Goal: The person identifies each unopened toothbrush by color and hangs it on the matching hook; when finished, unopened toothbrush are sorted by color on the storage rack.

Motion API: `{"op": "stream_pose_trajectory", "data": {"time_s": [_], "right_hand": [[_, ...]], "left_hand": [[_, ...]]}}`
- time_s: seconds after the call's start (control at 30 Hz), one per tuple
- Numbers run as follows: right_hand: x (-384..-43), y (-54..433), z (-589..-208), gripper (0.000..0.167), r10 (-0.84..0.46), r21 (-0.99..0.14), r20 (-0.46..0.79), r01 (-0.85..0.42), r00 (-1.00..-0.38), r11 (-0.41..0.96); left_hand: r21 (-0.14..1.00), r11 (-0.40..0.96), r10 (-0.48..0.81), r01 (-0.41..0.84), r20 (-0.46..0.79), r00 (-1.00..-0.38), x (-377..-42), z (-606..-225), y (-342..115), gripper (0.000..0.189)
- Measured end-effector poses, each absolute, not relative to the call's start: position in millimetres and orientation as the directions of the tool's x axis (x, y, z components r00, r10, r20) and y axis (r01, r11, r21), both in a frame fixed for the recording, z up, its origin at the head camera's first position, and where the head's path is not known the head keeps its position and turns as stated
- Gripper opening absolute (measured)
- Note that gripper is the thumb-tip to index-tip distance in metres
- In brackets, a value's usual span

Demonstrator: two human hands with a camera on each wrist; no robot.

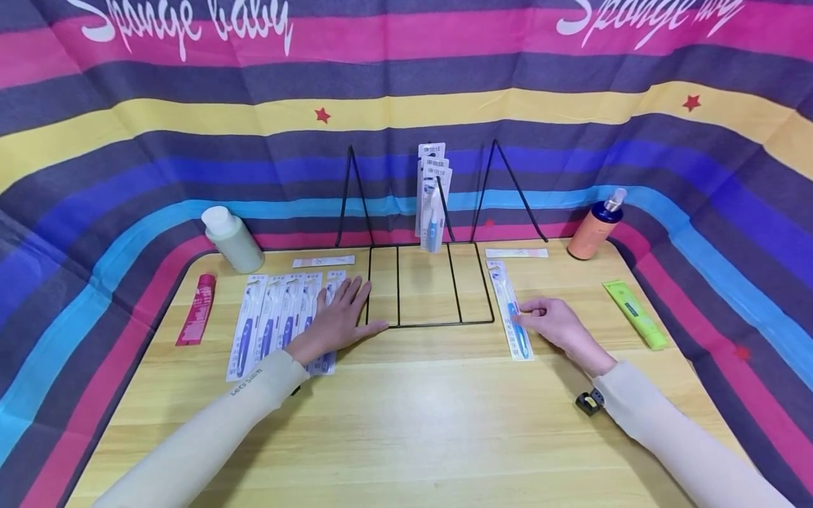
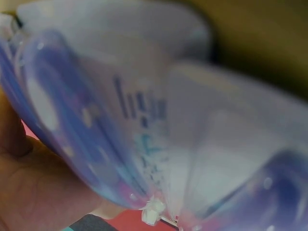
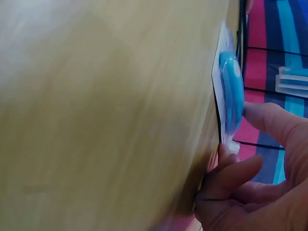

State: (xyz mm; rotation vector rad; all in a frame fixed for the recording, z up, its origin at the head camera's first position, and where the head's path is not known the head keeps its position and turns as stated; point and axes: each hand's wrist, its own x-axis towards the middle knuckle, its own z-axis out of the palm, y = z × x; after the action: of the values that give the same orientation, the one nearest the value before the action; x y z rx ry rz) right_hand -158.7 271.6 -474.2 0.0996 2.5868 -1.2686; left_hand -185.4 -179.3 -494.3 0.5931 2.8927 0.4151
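Your right hand pinched the blue toothbrush on the counter, just right of the rack.
Your left hand lay spread over the right of the purple toothbrushes, fingers at the rack's left side.

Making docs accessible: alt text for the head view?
A person's right grip holds a blue-handled packaged toothbrush on a wooden table; the open left grip lies over one end of a row of purple-handled ones. Between them, more packs hang on a black wire rack.
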Motion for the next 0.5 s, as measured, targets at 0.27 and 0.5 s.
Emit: {"op": "stream_pose_trajectory", "data": {"time_s": [0.27,0.5], "right_hand": [[-148.2,264.8,-471.1,0.047,-0.032,-0.751,-0.263,0.184,-0.964,0.634],[-137.6,261.5,-471.5,0.053,-0.098,-0.879,-0.313,0.249,-0.945,0.407]], "left_hand": [[0.299,0.886,0.403,0.356,-0.115,-0.908,-184.4,-493.3,-178.3,0.106],[0.298,0.878,0.415,0.375,-0.084,-0.906,-184.5,-491.3,-179.1,0.105]]}}
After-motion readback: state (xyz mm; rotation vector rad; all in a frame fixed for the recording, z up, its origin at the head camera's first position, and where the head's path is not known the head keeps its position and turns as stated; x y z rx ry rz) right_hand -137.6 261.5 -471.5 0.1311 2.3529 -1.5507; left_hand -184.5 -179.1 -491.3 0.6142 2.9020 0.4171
